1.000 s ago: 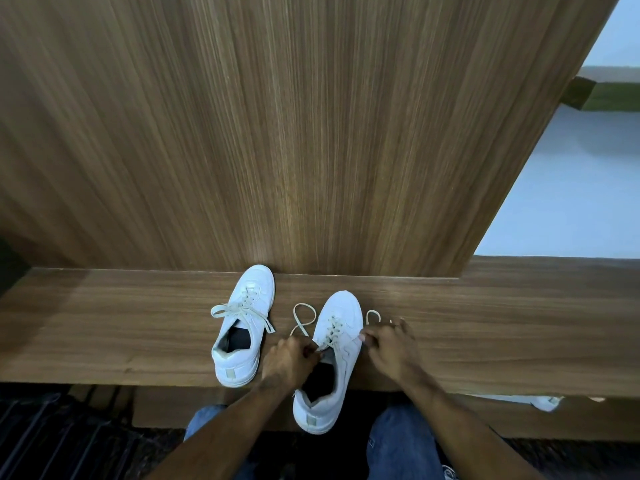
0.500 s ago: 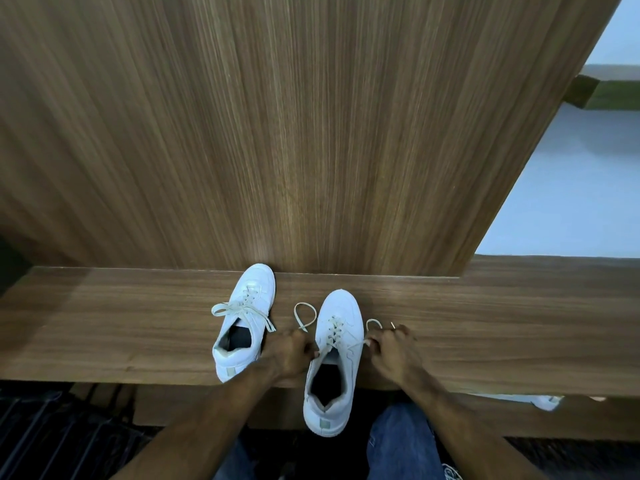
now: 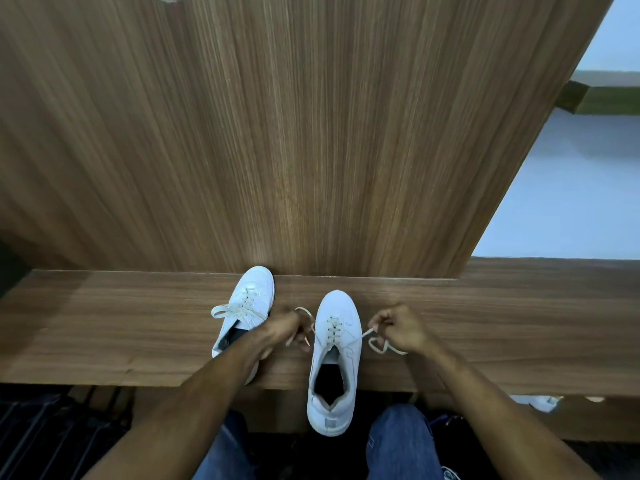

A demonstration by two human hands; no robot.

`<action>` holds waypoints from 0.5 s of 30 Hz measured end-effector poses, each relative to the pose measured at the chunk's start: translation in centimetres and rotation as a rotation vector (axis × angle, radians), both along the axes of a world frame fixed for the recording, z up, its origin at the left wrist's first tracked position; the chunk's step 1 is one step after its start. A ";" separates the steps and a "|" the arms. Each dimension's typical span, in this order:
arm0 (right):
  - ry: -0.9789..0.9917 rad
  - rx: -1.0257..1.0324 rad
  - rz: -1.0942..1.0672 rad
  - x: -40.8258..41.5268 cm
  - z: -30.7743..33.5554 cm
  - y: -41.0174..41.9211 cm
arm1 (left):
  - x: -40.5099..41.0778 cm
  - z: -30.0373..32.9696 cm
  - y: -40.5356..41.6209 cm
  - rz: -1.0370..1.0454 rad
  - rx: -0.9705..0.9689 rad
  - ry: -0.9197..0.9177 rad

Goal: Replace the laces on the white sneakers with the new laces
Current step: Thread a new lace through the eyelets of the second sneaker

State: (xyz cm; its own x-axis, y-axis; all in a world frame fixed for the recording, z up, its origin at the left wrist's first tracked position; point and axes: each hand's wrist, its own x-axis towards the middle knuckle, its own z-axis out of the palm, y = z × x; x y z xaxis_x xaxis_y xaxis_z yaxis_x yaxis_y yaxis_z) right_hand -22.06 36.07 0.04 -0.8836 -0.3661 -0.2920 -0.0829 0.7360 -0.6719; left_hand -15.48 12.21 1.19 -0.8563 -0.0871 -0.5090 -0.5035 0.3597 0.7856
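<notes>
Two white sneakers stand on a wooden bench (image 3: 104,327). The right sneaker (image 3: 334,362) points away from me, its heel hanging over the bench's front edge. A cream lace (image 3: 333,332) crosses its eyelets. My left hand (image 3: 285,332) grips the lace's left end beside the shoe. My right hand (image 3: 401,329) pinches the right end, pulled out sideways, with a loose loop (image 3: 379,344) trailing under it. The left sneaker (image 3: 247,306) lies further left, laced with a bow, partly hidden by my left forearm.
A tall wood panel (image 3: 294,133) rises directly behind the bench. A pale wall (image 3: 571,188) shows at the right. My knees in blue jeans (image 3: 398,441) sit below the bench. Another white shoe (image 3: 543,403) peeks out under the bench at the right.
Both hands have moved apart from the right sneaker's tongue, drawing the lace ends out to either side. The sneaker has turned straighter, toe away from me.
</notes>
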 end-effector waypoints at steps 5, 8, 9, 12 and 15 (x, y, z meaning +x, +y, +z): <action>0.012 -0.370 0.095 -0.8 6.9 -2.6 | -3.0 4.9 1.1 0.145 0.329 0.066; 0.034 -0.549 0.098 -0.7 10.4 -4.2 | -3.5 8.3 2.8 0.057 0.403 0.134; 0.048 -0.595 0.078 -0.7 11.2 -4.5 | -3.5 9.3 3.3 0.022 0.396 0.151; 0.087 -0.714 0.009 -0.8 12.7 -5.0 | -3.4 11.6 4.2 -0.047 0.330 0.184; 0.070 -0.859 -0.145 -1.0 12.9 -4.9 | -3.4 13.0 4.3 -0.047 0.271 0.204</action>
